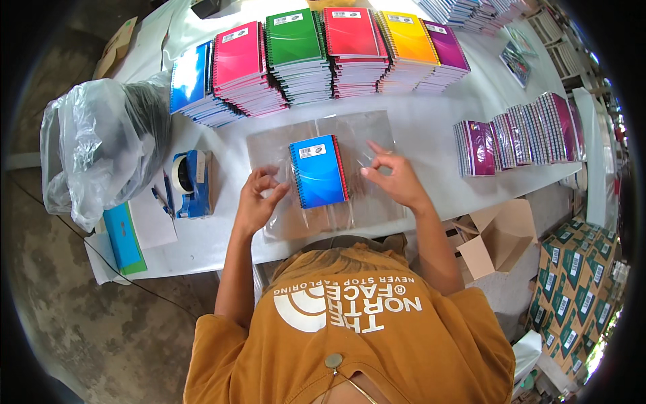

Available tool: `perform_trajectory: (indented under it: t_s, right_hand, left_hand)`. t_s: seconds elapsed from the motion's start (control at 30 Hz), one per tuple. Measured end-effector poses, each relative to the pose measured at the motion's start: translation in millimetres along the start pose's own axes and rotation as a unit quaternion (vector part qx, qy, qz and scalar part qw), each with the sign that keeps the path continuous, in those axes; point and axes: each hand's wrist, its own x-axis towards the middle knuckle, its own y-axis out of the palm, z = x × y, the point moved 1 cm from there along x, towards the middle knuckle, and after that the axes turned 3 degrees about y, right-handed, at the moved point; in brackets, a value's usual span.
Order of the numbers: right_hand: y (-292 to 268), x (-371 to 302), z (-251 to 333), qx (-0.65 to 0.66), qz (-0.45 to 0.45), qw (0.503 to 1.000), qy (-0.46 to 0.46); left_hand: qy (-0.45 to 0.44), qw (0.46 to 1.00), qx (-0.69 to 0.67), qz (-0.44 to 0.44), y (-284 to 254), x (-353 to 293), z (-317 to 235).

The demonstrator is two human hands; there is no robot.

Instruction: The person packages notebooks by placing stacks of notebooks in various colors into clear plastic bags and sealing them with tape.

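Note:
A blue spiral notebook [319, 176] lies in front of me on a clear plastic sheet [363, 209], atop at least one more notebook whose red binding shows along its right side. Left of it, my left hand [258, 199] hovers by the sheet with loosely curled fingers and the thumb apart, holding nothing I can see. Across the notebook, my right hand [397, 178] is over the sheet's right part, index finger stretched out and thumb apart. Neither hand touches the notebook.
Tall notebook stacks [296, 50] in several colours line the back. To the left are a blue tape dispenser [194, 185], pens [165, 196] and a bulging plastic bag [104, 145]. Wrapped purple notebooks [479, 148] sit at right, above an open cardboard box [501, 236] beside the table.

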Motion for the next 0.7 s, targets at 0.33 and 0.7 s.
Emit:
perform_trajectory:
  t_s: [0.33, 0.7]
  right_hand:
    - [88.0, 19.8, -11.6, 0.134, -0.024, 0.976, -0.171]
    - [96.4, 15.2, -0.7, -0.222, -0.060, 0.956, -0.183]
  left_hand:
    - [0.171, 0.964, 0.204, -0.001, 78.7, 11.2, -14.8]
    - [0.195, 0.932, 0.247, -0.181, 15.6, 74.9, -11.1]
